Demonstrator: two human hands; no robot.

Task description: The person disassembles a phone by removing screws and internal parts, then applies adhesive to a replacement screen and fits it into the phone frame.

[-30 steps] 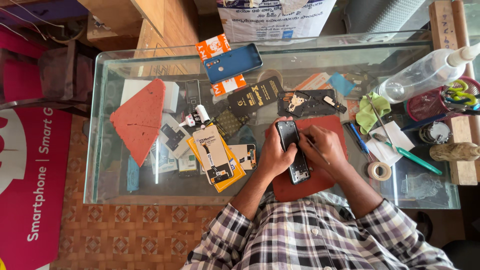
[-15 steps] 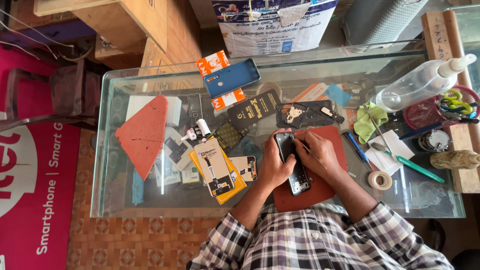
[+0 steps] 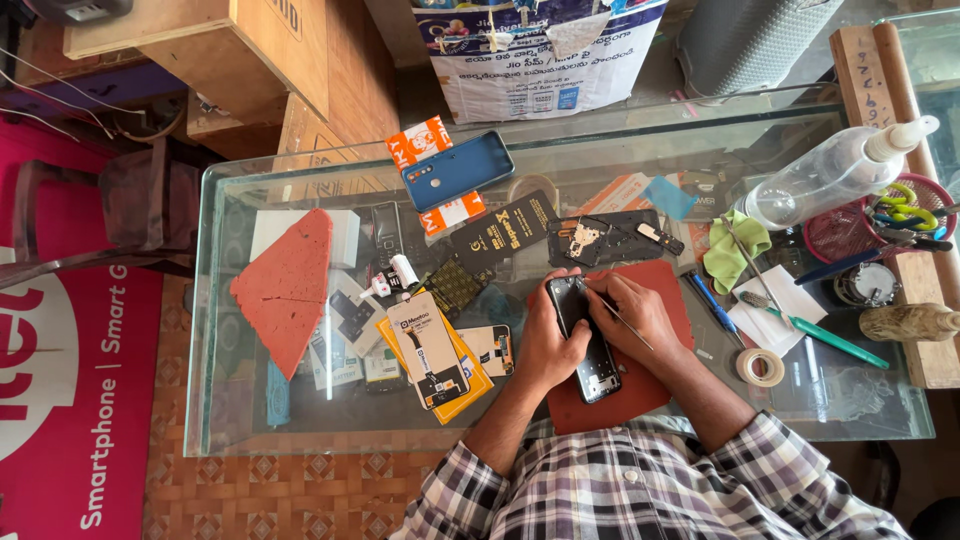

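Centrally, a dark opened phone (image 3: 586,338) is held flat on a red work mat (image 3: 655,345) on the glass counter (image 3: 250,440). It is gripped along its left edge by the left hand (image 3: 548,345), fingers curled closed around it. A thin metal tool (image 3: 622,322) is pinched in the closed fingers of the right hand (image 3: 640,315), its tip set at the phone's upper end. A roll of tape (image 3: 761,367) is seen just right of the mat.

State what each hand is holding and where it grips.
The left hand grips the black phone along its left edge, upper half. The right hand pinches a thin metal tool near its tip, pointed at the phone's top.
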